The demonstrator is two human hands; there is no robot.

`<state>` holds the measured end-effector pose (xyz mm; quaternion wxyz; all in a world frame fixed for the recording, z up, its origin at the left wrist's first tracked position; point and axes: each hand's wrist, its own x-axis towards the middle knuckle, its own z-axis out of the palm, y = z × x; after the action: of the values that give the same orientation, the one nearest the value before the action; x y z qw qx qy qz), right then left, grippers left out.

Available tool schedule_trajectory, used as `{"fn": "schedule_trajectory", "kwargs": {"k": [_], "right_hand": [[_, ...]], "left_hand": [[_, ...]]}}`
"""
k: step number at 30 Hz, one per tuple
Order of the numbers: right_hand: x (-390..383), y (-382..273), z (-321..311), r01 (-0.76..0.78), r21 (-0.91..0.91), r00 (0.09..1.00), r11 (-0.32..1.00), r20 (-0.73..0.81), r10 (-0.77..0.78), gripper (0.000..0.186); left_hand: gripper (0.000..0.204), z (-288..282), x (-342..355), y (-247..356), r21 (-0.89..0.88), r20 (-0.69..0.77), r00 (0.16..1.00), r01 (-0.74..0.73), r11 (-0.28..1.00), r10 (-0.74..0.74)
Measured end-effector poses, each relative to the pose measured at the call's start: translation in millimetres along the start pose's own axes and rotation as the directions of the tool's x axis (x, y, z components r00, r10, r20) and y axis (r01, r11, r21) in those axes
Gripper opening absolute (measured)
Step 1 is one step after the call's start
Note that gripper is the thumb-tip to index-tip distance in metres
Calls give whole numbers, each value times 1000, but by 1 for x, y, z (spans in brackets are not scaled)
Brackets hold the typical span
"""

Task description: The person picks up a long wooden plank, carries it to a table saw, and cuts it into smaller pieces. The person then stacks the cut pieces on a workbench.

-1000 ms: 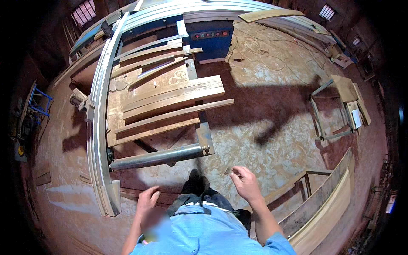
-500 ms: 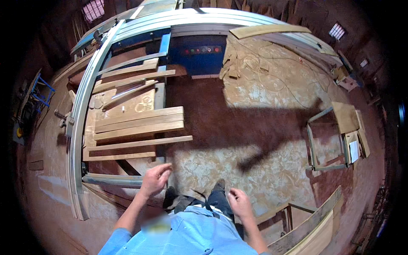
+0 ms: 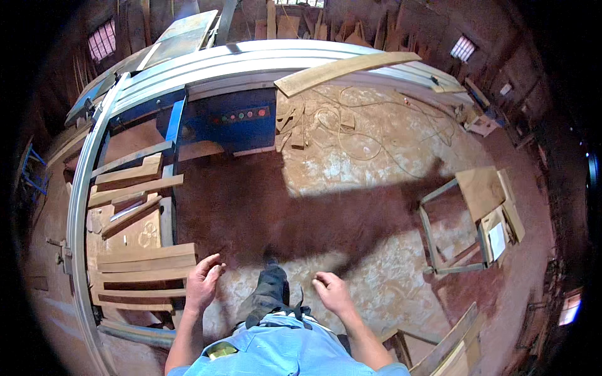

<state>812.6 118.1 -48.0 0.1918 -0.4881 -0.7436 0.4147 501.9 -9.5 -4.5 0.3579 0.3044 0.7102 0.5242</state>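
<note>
A white rectangular sheet [image 3: 498, 240] lies on the wooden frame [image 3: 461, 233] at right.

A pale-blue shirt [image 3: 285, 348], dark trousers [image 3: 268, 294], tan planks [image 3: 147, 263], a blue machine panel [image 3: 241, 122], and reddish-brown sawdust-mottled floor [image 3: 351, 188].

Seen from a single fisheye camera on my head, looking steeply down past my chest to the workshop floor [image 3: 376, 169]; straight rails bend toward the rim.

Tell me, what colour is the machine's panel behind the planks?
Blue, the panel with small buttons; seen in the head view.
</note>
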Motion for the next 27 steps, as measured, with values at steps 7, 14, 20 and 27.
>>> {"fn": "schedule_trajectory", "kwargs": {"k": [7, 14, 20, 27], "right_hand": [[109, -16, -27, -46, -202, 993, 978, 100, 67, 29], [249, -14, -22, -79, -76, 979, 994, 182, 92, 27], [403, -17, -21, 128, 78, 937, 989, 318, -147, 21], [599, -74, -12, 32, 230, 900, 973, 416, -128, 25]], "left_hand": [[30, 40, 122, 44, 38, 3, 994, -114, 993, 114], [31, 28, 202, 60, 274, -133, 960, -203, 940, 246], [32, 6, 255, 57, 280, -396, 915, 45, 959, 73], [31, -13, 329, 79, 418, -640, 747, 142, 897, 180]]}}
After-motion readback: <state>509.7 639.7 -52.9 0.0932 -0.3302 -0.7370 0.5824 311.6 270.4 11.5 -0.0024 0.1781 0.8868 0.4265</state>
